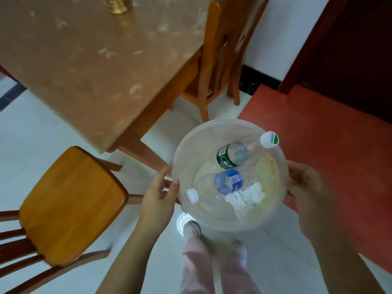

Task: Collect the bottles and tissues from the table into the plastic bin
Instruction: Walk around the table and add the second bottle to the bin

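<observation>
**Bin held in both hands, bottles and tissues inside**

Pink trouser legs and a shoe show on the pale floor at the bottom of the view. Just above them, both hands hold the bin off the floor. The left hand has its fingers curled against the left wall, and the right hand grasps the right rim.

Inside lie a blue-labelled bottle and a green-labelled bottle whose white cap pokes over the far rim. Crumpled tissues lie against the blue-labelled one, beside a yellowish thing I cannot identify.

To the left stands a wooden chair. Beyond it is the surface, with a golden object at the top edge of the view and a second chair at its right side.
</observation>
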{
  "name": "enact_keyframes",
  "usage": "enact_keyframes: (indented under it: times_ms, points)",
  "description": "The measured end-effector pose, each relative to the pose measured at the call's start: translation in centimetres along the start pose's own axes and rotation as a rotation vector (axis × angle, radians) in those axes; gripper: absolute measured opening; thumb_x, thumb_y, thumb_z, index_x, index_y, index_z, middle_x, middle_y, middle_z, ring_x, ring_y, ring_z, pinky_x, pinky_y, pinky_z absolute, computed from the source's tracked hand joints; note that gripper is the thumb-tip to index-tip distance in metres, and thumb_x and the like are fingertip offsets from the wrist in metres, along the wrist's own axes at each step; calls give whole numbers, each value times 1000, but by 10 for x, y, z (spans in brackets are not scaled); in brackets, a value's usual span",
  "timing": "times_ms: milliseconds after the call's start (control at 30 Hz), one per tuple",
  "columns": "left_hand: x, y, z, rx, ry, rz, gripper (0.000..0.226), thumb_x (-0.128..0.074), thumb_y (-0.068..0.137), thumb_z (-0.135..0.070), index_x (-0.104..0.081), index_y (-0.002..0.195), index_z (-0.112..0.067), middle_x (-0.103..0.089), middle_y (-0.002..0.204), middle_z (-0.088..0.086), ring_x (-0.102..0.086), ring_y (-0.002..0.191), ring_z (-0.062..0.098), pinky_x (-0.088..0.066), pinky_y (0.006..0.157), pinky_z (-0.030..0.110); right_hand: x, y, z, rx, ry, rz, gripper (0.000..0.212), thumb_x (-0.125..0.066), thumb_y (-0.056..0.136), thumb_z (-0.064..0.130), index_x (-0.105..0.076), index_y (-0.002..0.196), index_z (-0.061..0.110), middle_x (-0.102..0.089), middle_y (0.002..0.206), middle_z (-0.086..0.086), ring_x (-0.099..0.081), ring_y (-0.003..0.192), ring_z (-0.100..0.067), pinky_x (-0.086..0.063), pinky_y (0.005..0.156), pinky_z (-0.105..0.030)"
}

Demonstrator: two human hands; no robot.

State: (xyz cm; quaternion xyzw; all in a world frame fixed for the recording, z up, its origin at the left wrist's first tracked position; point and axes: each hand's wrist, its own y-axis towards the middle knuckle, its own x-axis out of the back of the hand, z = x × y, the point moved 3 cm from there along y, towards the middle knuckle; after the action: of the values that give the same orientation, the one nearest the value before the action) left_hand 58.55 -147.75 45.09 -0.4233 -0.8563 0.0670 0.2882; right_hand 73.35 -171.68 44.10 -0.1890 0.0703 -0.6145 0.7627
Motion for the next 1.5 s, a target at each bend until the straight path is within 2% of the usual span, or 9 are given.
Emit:
enact_keyframes:
  times_ms: [267,367,467,667,833,1033,1300,1400,1500]
  points:
    - [-60,56,113,186,-86,84,34,-43,97,-11,-51,126,-26,-62,102,2,-64,69,8,-45,52,7,-19,53,-129,-135,-98,-48,32,-53,76,-9,-61,103,7,-65,107,-16,-60,98,-34,-47,90,-56]
    - [-80,75,148,218,-107,95,35,-43,96,-9,-51,125,-27,-63,92,7,-62,66,12,-45,54,8,-27,75,-177,-201,-119,-27,31,-52,75,-8,-61,102,6,-66,106,-16,-61,97,-32,-49,89,-51]
    - [-102,95,184,255,-107,114,36,-44,96,-8,-51,126,-27,-64,98,13,-60,73,15,-45,59,13,-33,95,-224,-240,-141,-60,31,-52,74,-9,-62,100,5,-64,107,-17,-61,95,-30,-50,84,-43]
    - [-146,130,267,331,-84,131,43,-47,93,-2,-52,126,-28,-67,89,15,-62,72,15,-43,55,11,-46,128,-317,-300,-126,-134,33,-51,71,-10,-58,79,21,-62,96,-5,-57,77,-15,-42,59,-27]
    - [-175,160,332,385,-74,116,39,-51,92,-8,-54,121,-34,-70,82,5,-63,72,15,-43,46,10,-60,154,-387,-368,-93,-136,34,-52,71,-7,-59,77,25,-62,94,1,-60,84,-21,-46,64,-30]
    - [-199,193,389,378,-46,116,35,-51,93,-14,-52,121,-35,-69,83,-7,-66,72,4,-44,55,9,-77,176,-446,-409,-68,-123,33,-53,71,-8,-60,80,23,-62,96,3,-61,94,-27,-53,80,-44]
    - [-215,230,441,355,-64,80,40,-53,91,-8,-53,123,-32,-69,78,-1,-63,79,13,-46,72,25,-101,202,-495,-422,-24,-117,33,-52,71,-10,-61,83,20,-61,97,2,-62,92,-25,-54,73,-38]
    - [-217,235,453,346,-76,77,39,-57,89,-12,-52,119,-36,-70,78,-10,-63,85,14,-48,62,16,-105,207,-505,-425,-21,-129,33,-54,72,-10,-62,83,20,-61,94,4,-62,88,-20,-55,70,-37]
    - [-219,240,460,329,-84,72,38,-59,88,-14,-55,120,-34,-70,83,-9,-62,92,19,-49,64,20,-105,209,-510,-425,-3,-135,32,-54,74,-11,-62,84,19,-62,94,4,-63,82,-17,-52,62,-29]
